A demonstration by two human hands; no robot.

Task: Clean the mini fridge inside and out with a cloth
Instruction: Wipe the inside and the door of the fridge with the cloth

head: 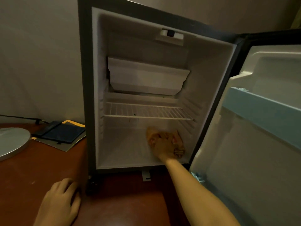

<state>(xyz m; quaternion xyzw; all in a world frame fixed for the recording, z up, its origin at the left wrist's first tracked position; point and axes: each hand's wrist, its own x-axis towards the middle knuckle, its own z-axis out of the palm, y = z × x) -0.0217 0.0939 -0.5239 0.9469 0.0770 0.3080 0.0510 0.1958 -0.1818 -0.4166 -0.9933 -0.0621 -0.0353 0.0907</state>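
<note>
Head cam, the only view: the mini fridge [91, 95] sits on a reddish-brown worktop [127, 201] with its door [260, 128] swung wide to the right. The right hand [164, 145] is reaching into the bottom compartment under the wire shelf [146, 111], fingers spread flat over a tan cloth [178, 144], pressing it onto the fridge floor near the right wall. The left hand [60, 203] rests palm-down on the worktop just left of the fridge, loosely open, holding nothing.
</note>
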